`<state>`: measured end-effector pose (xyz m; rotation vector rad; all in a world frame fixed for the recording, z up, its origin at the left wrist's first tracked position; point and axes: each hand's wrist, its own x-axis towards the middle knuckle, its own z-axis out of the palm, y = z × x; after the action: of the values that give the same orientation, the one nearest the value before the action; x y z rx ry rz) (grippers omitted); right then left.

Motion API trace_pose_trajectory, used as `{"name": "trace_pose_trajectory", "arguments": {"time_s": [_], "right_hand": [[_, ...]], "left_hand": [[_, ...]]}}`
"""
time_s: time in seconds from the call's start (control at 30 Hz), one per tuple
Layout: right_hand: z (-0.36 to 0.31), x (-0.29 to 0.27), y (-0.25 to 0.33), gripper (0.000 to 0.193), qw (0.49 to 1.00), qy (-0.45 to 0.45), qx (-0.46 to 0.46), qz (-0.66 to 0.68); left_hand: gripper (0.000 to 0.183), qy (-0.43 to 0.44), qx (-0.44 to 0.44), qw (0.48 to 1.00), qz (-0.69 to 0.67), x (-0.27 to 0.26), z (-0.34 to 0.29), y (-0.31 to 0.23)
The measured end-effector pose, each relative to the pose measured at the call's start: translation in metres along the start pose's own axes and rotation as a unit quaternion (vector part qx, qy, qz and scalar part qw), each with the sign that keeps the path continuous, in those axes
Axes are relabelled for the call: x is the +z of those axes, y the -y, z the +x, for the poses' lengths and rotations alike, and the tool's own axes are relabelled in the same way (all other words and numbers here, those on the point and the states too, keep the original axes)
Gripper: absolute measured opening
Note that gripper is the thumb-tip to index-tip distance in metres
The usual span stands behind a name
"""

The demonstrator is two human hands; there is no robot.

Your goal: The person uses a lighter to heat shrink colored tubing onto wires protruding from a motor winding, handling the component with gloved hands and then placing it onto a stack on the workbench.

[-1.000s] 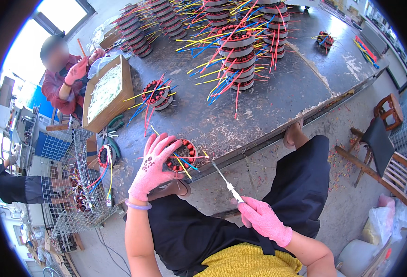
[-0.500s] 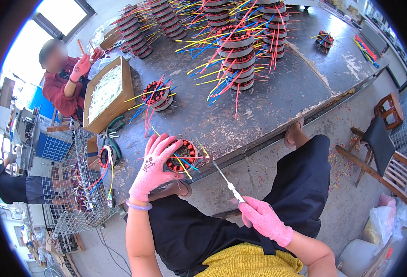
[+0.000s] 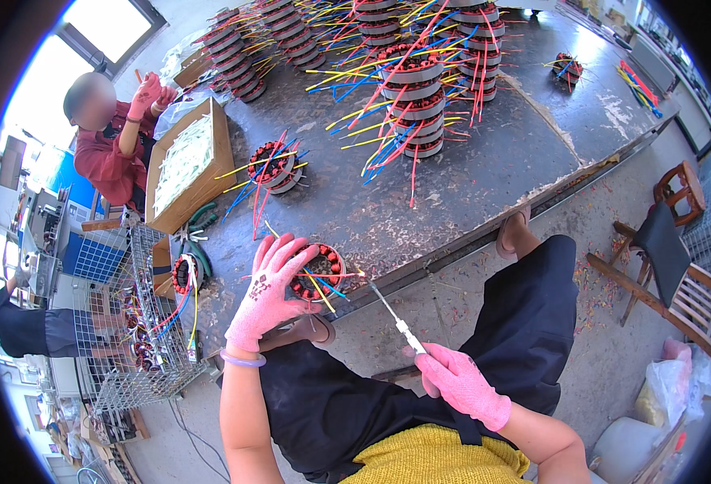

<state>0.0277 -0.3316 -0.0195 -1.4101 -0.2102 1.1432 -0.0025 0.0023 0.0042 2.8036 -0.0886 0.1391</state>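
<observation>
A motor stator (image 3: 338,265), a ring with dark red windings and yellow, red and blue wires, rests at the near edge of the metal table. My left hand (image 3: 265,292), in a pink glove, holds it from the left, fingers over its upper side and thumb below. In my pink-gloved right hand (image 3: 460,379) is a slim tool (image 3: 401,323) with a white handle and thin metal shaft. The tool's tip lies right of the stator, at the ends of wires sticking out from it; whether it touches them is too small to tell.
Another wired stator (image 3: 273,171) sits farther back, with tall stator stacks (image 3: 416,105) behind. Green-handled pliers (image 3: 200,234) lie beside a cardboard box (image 3: 184,165) of white strips. A co-worker (image 3: 105,145) stands at the far left. A wire basket (image 3: 133,339) adjoins the table's left side.
The yellow wire end by the tool's tip has dropped lower, and the tool has shifted very slightly left. My left hand and the stator stay put. The co-worker's gloved hands have moved up.
</observation>
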Motion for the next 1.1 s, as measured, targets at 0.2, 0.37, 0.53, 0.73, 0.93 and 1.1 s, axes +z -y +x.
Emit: {"name": "trace_pose_trajectory", "arguments": {"time_s": [0.2,0.37,0.53,0.73,0.93,1.1], "right_hand": [[-0.001,0.000,0.002,0.037,1.000,-0.001,0.005,0.004],[-0.001,0.001,0.003,0.037,1.000,-0.005,0.012,0.018],[0.000,-0.001,-0.006,0.037,0.999,-0.011,0.018,0.035],[-0.004,0.001,-0.003,0.035,0.998,-0.021,0.014,0.064],[-0.001,0.000,0.002,0.036,1.000,-0.015,0.009,0.012],[0.002,0.000,-0.005,0.036,1.000,-0.014,0.003,0.020]], "left_hand": [[0.091,0.002,0.000,1.000,0.005,-0.001,0.000,-0.001],[0.089,0.005,0.001,1.000,0.003,-0.001,0.000,0.000],[0.088,-0.017,-0.002,1.000,0.002,-0.001,0.000,-0.002],[0.085,-0.032,-0.007,0.999,-0.006,-0.001,0.004,-0.006],[0.087,-0.032,-0.007,0.999,-0.007,0.002,0.002,-0.003],[0.087,-0.018,-0.007,1.000,-0.014,-0.001,0.002,-0.003]]}}
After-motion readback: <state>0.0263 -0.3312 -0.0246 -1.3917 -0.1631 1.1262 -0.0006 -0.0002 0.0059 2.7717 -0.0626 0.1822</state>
